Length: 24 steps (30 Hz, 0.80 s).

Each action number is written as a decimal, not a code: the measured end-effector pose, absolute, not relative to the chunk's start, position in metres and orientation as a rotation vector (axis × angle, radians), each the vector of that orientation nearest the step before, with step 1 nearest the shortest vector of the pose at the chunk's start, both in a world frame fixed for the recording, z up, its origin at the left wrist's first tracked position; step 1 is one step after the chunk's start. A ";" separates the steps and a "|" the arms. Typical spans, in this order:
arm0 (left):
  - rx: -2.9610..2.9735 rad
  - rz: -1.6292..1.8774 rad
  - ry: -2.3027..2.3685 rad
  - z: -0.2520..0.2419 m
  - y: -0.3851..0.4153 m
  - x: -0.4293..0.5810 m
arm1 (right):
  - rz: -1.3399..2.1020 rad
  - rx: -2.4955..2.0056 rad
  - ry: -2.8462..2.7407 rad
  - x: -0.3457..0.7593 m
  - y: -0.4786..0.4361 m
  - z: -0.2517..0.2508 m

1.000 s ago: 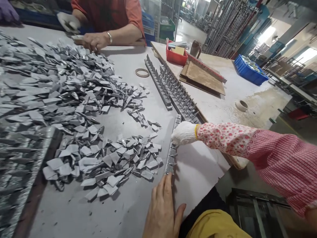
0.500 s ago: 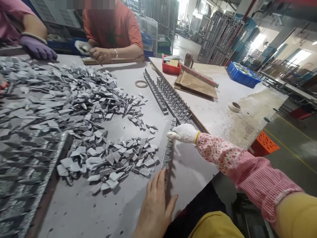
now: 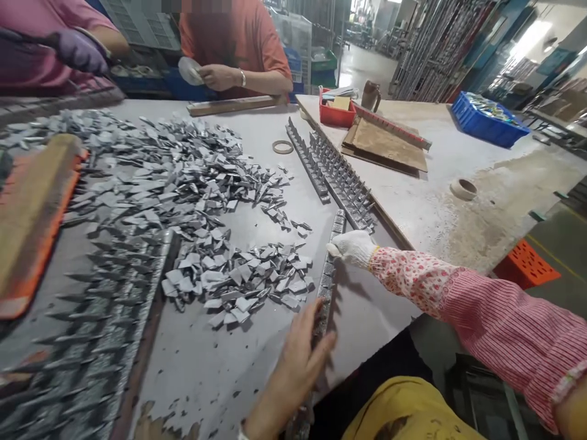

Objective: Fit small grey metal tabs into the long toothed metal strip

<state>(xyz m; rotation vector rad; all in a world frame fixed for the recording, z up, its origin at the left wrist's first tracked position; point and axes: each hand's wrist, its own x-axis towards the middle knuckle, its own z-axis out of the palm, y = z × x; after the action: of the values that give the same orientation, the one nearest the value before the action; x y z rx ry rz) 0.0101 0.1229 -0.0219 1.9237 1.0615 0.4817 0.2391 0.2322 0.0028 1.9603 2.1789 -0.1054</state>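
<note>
A narrow grey bar (image 3: 326, 278) with a rough, segmented top lies lengthwise in front of me. My right hand (image 3: 353, 247), in a white knitted glove, is closed at the bar's upper part; whether a small piece sits in the fingertips is hidden. Lower down, my bare left hand (image 3: 300, 345) straddles the bar, fingers on one side and thumb across the other. Left of it lies a heap of small flat grey pieces (image 3: 257, 278). Beyond my right hand are a spiked strip (image 3: 309, 162) and a wider spiked strip (image 3: 343, 183).
A large spiked rack (image 3: 110, 318) and an orange board with a wooden bar (image 3: 39, 214) stand at left. Tape rolls (image 3: 463, 189), a red box (image 3: 337, 114), brown boards (image 3: 385, 146) and a blue crate (image 3: 488, 119) lie farther off. Two co-workers sit across the table.
The view has swung left, bringing the orange board into sight. My left hand has slid slightly along the bar; my right hand stays at its upper part. A co-worker's purple-gloved hand has lifted.
</note>
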 end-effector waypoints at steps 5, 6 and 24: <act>2.297 0.407 1.468 -0.028 0.159 0.004 | -0.236 2.045 2.237 0.250 0.225 0.011; 2.413 0.345 1.476 -0.031 0.163 0.002 | -0.311 2.121 2.241 0.255 0.223 0.014; 1.628 0.867 1.261 0.036 0.097 0.004 | -2.526 1.781 2.263 0.194 0.105 0.051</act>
<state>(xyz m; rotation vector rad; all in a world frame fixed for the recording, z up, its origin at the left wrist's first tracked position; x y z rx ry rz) 0.0038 0.0974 0.0362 1.6276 1.2612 0.8668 0.1944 0.1047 0.0506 1.7807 2.2627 -2.5258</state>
